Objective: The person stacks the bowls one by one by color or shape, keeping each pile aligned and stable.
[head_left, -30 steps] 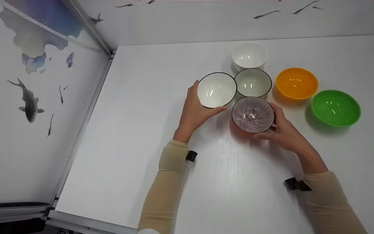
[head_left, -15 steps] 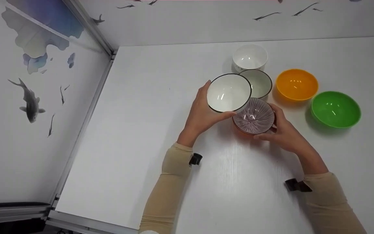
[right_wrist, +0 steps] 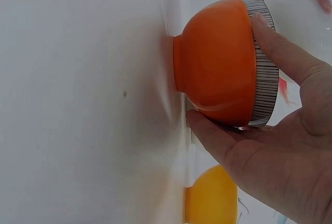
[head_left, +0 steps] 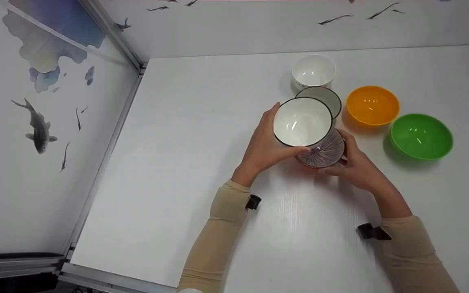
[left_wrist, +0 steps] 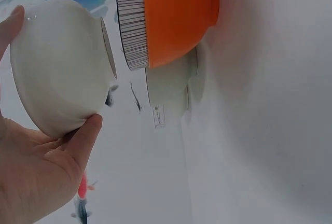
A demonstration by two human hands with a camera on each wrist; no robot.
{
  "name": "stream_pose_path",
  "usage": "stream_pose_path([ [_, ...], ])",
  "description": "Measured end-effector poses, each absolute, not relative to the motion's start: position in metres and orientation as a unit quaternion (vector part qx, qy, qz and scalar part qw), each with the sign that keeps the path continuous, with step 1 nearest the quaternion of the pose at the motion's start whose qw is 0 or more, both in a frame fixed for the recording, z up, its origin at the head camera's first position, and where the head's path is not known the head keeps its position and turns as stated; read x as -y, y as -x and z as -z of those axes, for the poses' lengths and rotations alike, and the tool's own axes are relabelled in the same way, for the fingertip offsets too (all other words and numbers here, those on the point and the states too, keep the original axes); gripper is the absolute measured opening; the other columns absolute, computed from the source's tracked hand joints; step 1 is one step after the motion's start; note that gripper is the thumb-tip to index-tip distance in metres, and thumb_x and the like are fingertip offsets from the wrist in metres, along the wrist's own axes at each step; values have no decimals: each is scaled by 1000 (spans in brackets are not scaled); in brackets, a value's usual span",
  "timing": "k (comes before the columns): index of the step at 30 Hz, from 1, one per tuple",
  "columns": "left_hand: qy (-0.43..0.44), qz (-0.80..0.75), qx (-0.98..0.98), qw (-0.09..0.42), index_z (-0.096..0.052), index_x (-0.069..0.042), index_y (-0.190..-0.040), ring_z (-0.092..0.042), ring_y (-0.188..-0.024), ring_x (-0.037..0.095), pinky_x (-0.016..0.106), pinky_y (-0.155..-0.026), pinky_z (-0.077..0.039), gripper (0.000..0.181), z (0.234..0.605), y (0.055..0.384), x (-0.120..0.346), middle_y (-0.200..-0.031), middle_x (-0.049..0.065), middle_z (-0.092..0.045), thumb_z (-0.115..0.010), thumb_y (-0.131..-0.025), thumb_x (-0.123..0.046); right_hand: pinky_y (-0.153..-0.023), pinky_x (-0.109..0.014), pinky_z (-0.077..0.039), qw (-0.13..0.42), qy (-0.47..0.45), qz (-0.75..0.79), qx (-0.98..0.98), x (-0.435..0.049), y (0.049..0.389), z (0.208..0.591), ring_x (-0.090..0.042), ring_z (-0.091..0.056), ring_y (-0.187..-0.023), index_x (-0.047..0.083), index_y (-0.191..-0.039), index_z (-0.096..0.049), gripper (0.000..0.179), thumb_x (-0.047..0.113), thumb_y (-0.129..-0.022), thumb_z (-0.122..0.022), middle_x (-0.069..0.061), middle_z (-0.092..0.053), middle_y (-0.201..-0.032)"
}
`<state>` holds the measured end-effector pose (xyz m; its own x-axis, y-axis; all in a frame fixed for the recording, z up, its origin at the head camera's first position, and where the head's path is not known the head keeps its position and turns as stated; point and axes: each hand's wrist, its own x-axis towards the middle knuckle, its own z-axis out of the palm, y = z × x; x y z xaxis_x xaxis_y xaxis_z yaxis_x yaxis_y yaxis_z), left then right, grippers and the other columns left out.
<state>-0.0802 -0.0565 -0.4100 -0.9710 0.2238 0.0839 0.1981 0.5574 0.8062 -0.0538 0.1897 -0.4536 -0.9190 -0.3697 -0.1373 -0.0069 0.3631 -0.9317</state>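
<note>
In the head view my left hand (head_left: 264,147) holds a white bowl (head_left: 303,121) with a dark rim, thumb at the near side and fingers round the left. The left wrist view has this bowl (left_wrist: 62,68) raised in the air. It overlaps the left part of a striped bowl (head_left: 329,152), purplish inside. My right hand (head_left: 356,166) grips that one from the right. Seen from the right wrist, the striped bowl (right_wrist: 220,60) is orange outside with a lined band at its rim, its foot close to the tabletop. Behind both, a pale grey-green bowl (head_left: 328,99) is partly covered.
A white bowl (head_left: 314,71) stands at the back, near the wall panel. To the right are a yellow-orange bowl (head_left: 372,105) and a green bowl (head_left: 421,136). The white table (head_left: 169,171) meets a printed side panel (head_left: 55,195) on the left.
My left hand has carried the white bowl rightward and slightly nearer, from beside the striped bowl to over its left part. The right hand and the other bowls have stayed put.
</note>
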Motion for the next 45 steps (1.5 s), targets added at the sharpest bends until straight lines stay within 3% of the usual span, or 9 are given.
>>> stream_pose_path([
  [21, -176, -430, -885, 24, -25, -13, -157, -48, -135, 15, 32, -110, -46, 121, 435, 74, 36, -157, 1, -38, -92, -63, -50, -116, -58, -32, 150, 116, 540, -820, -189, 53, 454, -42, -31, -145, 8, -158, 1, 114, 10, -81, -83, -22, -19, -163],
  [30, -185, -413, -891, 22, -25, -13, -157, -47, -136, 15, 34, -109, -47, 122, 445, 74, 32, -156, 1, -39, -92, -62, -52, -115, -61, -30, 157, 112, 547, -815, -189, 53, 454, -46, -28, -145, 6, -158, 4, 112, 2, -83, -78, -26, -16, -162],
  [45, -180, -410, -894, 31, -23, -15, -158, -48, -136, 16, 37, -109, -48, 124, 451, 75, 29, -157, 0, -38, -91, -62, -53, -116, -64, -29, 160, 108, 545, -816, -189, 53, 453, -47, -27, -145, 4, -158, 4, 111, 3, -83, -78, -27, -16, -162],
])
